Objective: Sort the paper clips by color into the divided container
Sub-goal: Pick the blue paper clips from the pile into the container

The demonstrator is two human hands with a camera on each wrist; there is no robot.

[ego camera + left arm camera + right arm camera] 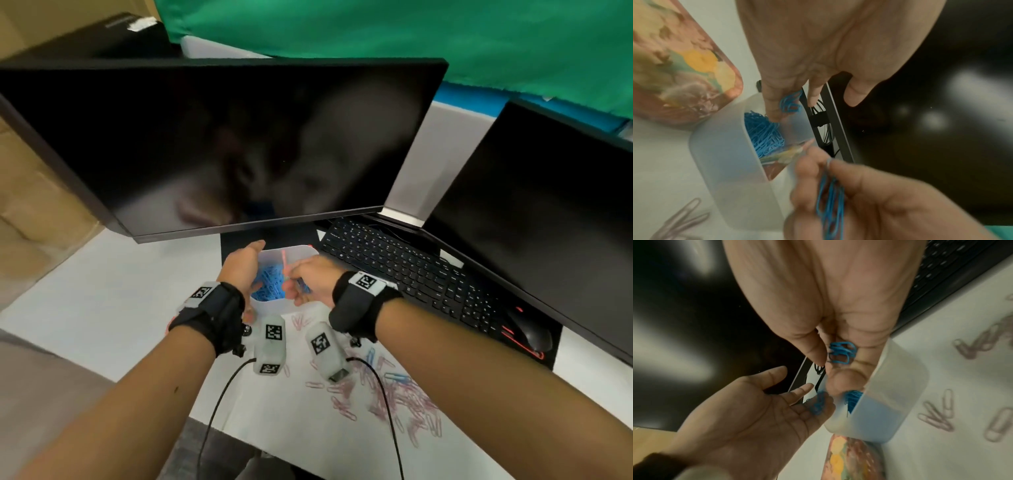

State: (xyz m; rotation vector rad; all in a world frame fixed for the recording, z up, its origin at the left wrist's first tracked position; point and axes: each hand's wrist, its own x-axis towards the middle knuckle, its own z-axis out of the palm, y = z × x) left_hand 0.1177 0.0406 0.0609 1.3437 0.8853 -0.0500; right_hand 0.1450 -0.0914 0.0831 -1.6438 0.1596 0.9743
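The white divided container (pixel 291 306) stands on the table under the monitor, with a heap of blue paper clips (pixel 269 286) in its near compartment. My left hand (pixel 245 270) hovers over the container's left side, palm turned inward and fingers straight, with a few blue clips (pixel 790 104) lying on its fingertips. My right hand (pixel 303 282) is at the right rim and pinches a bunch of blue clips (pixel 841 352) between thumb and curled fingers. Many pink clips (pixel 397 397) and a few blue ones (pixel 397 377) lie loose on the table nearer to me.
A large dark monitor (pixel 222 137) overhangs the container closely. A second monitor (pixel 534 212), a black keyboard (pixel 404 270) and a mouse (pixel 529 330) fill the right side. A colourful patterned object (pixel 680 68) lies beside the container. Wrist-camera cables trail over the table's front edge.
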